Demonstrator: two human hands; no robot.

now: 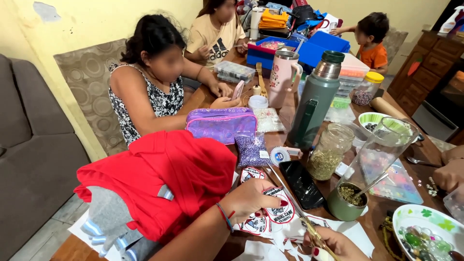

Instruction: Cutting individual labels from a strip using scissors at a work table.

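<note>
My left hand pinches a white paper sheet printed with round red, white and black badges and holds it just above the wooden table. My right hand, at the bottom edge, grips gold-handled scissors. Their long blades point up and left across the sheet, beside my left fingers. Cut paper scraps lie under both hands. A folded red garment on grey cloth lies just left of my left forearm.
Close by are a black phone, a metal cup with a straw, a herb jar, a green thermos, a purple pencil case and a bead bowl. A seated person is at the left; another person's hand rests at the right.
</note>
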